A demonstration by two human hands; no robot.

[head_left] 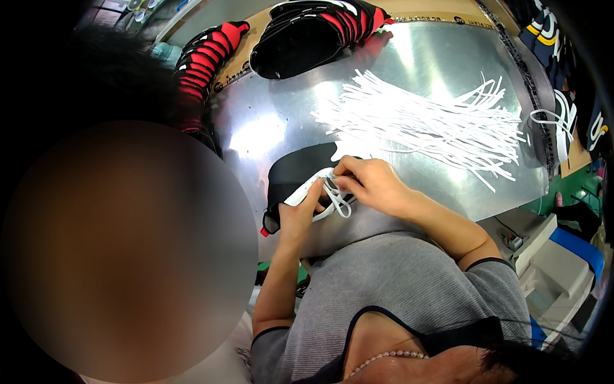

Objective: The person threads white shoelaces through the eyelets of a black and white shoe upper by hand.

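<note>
A black shoe upper (295,171) with a white edge lies on the shiny metal table (409,70) just in front of me. My left hand (299,214) grips its near white edge. My right hand (372,185) pinches a white lace (337,200) that loops through the upper's front. Both hands meet over the same spot, fingers closed on the work.
A loose heap of white laces (428,118) is spread across the table beyond my hands. Two stacks of black and red shoe uppers (313,35) (206,57) sit at the far edge. Dark garments hang at the right; a white machine (556,269) stands lower right.
</note>
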